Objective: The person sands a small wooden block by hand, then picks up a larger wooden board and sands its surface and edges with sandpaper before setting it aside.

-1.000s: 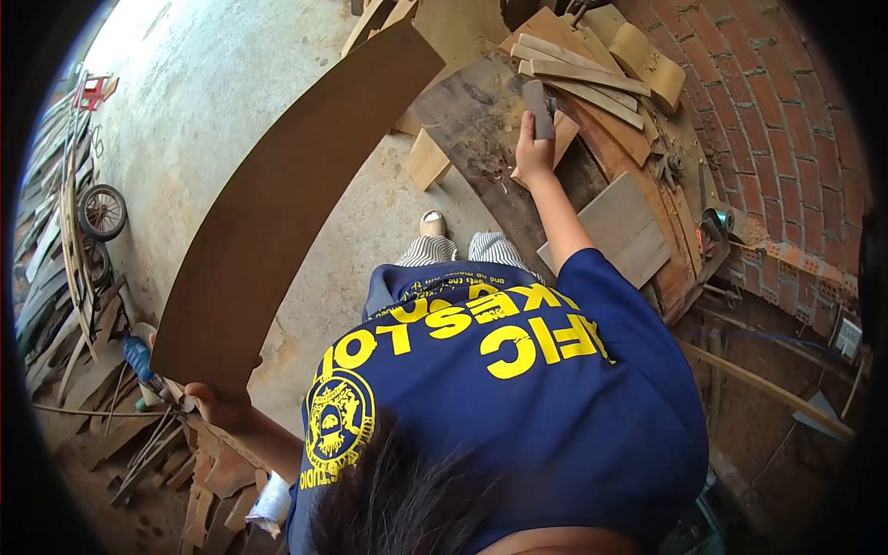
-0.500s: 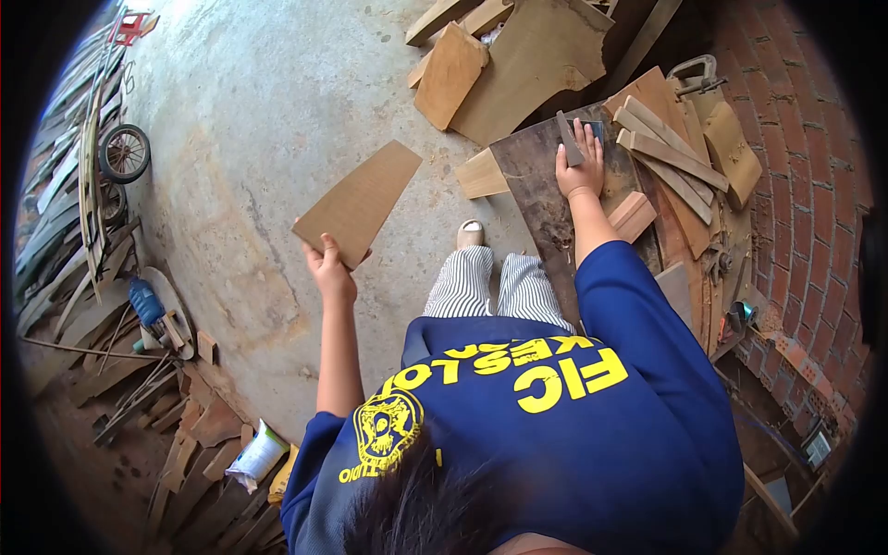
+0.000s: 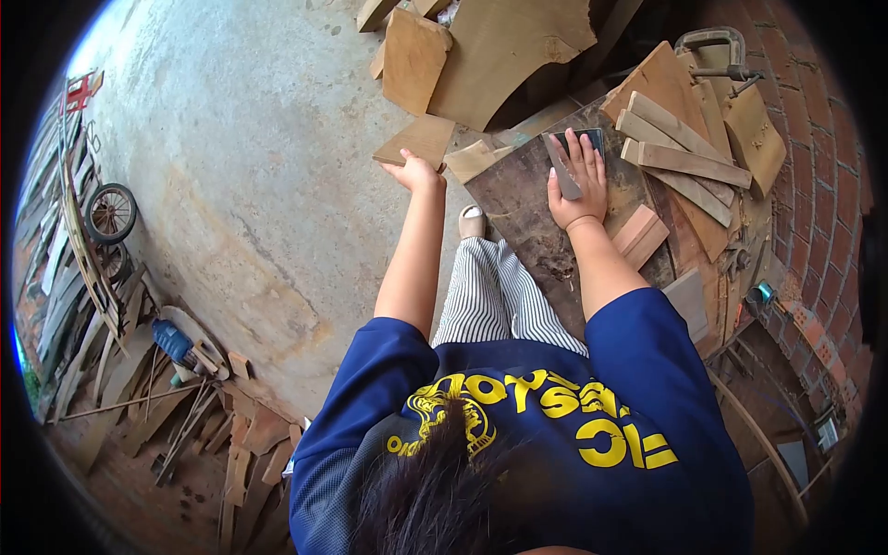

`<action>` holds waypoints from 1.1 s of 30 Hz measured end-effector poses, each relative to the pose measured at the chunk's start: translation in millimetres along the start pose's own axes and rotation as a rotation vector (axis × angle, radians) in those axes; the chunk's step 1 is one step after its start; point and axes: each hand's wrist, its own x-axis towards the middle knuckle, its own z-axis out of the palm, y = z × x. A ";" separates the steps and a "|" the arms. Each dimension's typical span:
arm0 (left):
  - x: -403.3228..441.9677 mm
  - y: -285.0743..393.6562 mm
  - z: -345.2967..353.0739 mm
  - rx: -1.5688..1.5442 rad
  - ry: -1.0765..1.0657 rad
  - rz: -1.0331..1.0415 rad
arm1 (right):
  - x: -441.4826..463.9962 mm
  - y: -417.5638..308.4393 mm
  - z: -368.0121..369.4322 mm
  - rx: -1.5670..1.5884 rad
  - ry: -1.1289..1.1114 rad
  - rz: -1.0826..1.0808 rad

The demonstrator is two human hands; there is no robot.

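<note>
My left hand [image 3: 413, 173] grips a flat brown wooden board [image 3: 418, 141] by its near edge, above the concrete floor. My right hand [image 3: 583, 183] lies palm down on the stained worktable [image 3: 518, 190], fingers stretched out over a dark flat plate [image 3: 593, 139]. Between thumb and forefinger of that hand a thin greyish strip [image 3: 561, 165] stands on edge; whether it joins the plate is hidden. A small wooden block [image 3: 640, 235] sits near my right wrist.
Several wooden strips [image 3: 694, 166] lie on the table's right side, near a C-clamp [image 3: 717, 55] and a brick wall [image 3: 814, 157]. Big wood sheets [image 3: 504, 55] lean beyond the table. Scrap wood [image 3: 185, 416] and a wheel [image 3: 112, 214] are at left.
My left hand has carried the board rightward and away from me, toward the table's far left corner, and the board has tilted. My right hand stays on the plate. The view has shifted slightly.
</note>
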 end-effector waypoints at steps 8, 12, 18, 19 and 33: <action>-8.4 -5.9 55.2 0.202 -0.199 -0.083 | -0.3 1.6 -5.8 0.107 -0.076 0.016; 7.9 3.9 81.5 0.114 -0.402 -0.327 | 0.3 1.4 -7.4 0.111 -0.085 0.011; 28.2 12.4 113.3 0.272 -0.421 -0.322 | 0.6 2.0 -9.6 0.133 -0.097 0.009; 32.5 12.0 116.2 0.262 -0.434 -0.346 | 0.3 1.8 -9.8 0.134 -0.100 0.010; 78.1 -51.7 83.0 1.332 -1.322 0.618 | -0.1 1.8 -10.9 0.146 -0.096 0.014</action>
